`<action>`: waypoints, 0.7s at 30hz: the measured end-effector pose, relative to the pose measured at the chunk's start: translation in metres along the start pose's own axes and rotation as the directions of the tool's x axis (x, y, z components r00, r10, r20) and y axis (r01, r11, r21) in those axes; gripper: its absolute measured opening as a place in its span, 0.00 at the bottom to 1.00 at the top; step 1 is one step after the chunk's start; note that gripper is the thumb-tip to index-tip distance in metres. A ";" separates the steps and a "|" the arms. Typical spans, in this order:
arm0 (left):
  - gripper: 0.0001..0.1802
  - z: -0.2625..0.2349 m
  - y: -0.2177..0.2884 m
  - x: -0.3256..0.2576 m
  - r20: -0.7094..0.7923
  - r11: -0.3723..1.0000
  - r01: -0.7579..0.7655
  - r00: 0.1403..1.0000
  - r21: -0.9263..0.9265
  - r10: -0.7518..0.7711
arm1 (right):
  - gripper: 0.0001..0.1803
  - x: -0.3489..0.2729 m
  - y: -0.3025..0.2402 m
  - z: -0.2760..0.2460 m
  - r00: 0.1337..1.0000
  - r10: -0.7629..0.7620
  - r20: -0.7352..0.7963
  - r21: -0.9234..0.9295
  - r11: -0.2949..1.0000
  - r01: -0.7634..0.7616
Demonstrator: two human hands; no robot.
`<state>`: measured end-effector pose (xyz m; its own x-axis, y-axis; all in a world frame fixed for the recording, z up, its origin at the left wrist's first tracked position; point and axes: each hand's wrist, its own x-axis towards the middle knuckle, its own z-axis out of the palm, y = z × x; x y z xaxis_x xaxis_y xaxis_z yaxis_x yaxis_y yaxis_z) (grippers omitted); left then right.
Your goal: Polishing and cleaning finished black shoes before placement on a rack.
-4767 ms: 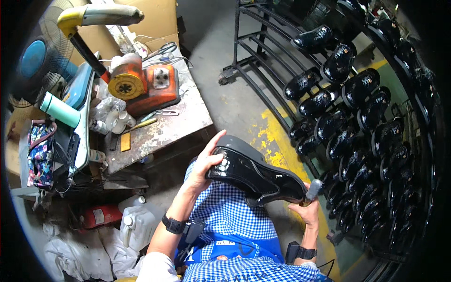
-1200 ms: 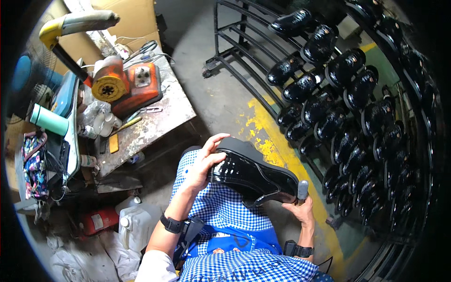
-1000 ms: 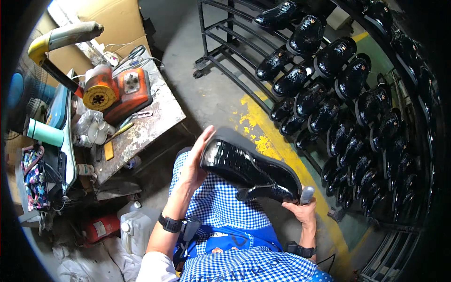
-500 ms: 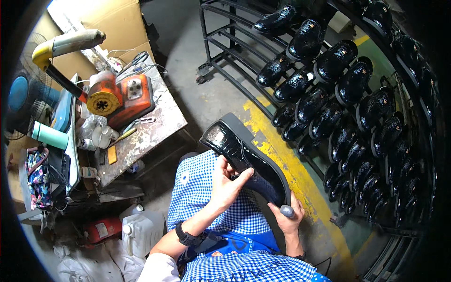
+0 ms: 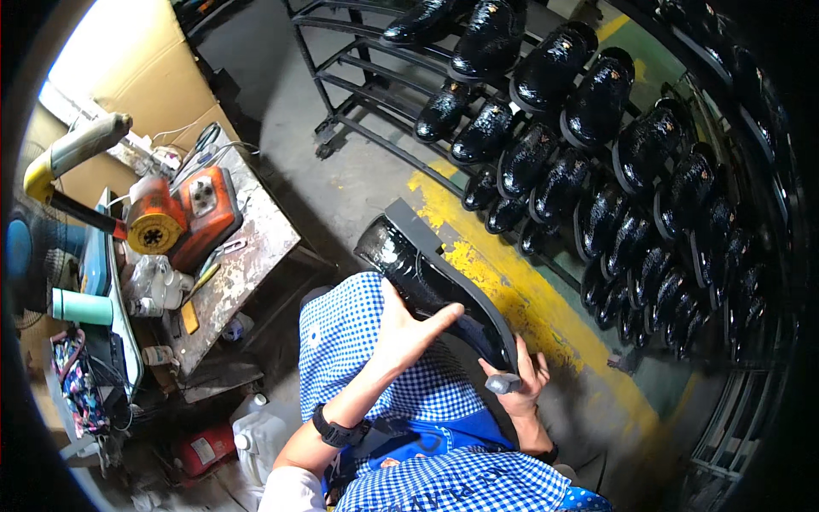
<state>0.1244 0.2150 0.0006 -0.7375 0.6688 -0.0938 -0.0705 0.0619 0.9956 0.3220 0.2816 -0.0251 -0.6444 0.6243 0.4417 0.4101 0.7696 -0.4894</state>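
A glossy black shoe [image 5: 426, 282] with a thick dark sole is held on its side over my lap, its heel end up to the left and its toe near my right hand. My left hand [image 5: 406, 328] grips the near side of the shoe, thumb stretched along the upper, the other fingers largely hidden. At the toe end my right hand [image 5: 522, 384] is closed around a grey, round-ended tool [image 5: 503, 383] whose kind I cannot make out. Its fingers rest by the sole edge.
A black rack [image 5: 375, 128] at the far right carries many shiny black shoes [image 5: 597, 98]. On the left a worn workbench [image 5: 264, 230] bears an orange machine [image 5: 205, 205], a yellow-handled tool and cups. Below stand a white jug [image 5: 260, 444] and a red container [image 5: 203, 448].
The view has shifted, so bench and rack sit differently. My left fingers have slid from the shoe's front surface to out of sight. The grey tool's end has turned sideways.
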 end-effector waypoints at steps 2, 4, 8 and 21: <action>0.46 0.006 -0.001 0.002 -0.002 0.972 -0.064 0.998 0.228 0.066 | 0.32 -0.002 0.009 -0.005 0.999 -0.041 -0.027 -0.028 0.999 0.040; 0.45 0.017 0.016 0.005 0.005 0.954 0.019 1.000 0.299 -0.022 | 0.30 -0.002 0.013 -0.005 0.994 -0.059 -0.092 -0.049 0.997 0.055; 0.27 0.032 0.002 0.021 -0.059 0.992 0.082 0.995 0.098 -0.076 | 0.29 -0.009 0.014 0.001 0.984 0.041 -0.173 0.025 0.999 -0.038; 0.11 -0.016 -0.026 0.029 0.224 0.674 -0.335 0.942 0.658 0.249 | 0.31 -0.153 0.199 0.055 -0.217 0.910 0.353 0.751 -0.413 -0.514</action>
<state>0.0945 0.2211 -0.0283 -0.5620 0.8115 0.1603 0.6414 0.3052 0.7039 0.4669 0.3320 -0.2318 0.2852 0.5181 -0.8064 -0.3233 -0.7400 -0.5898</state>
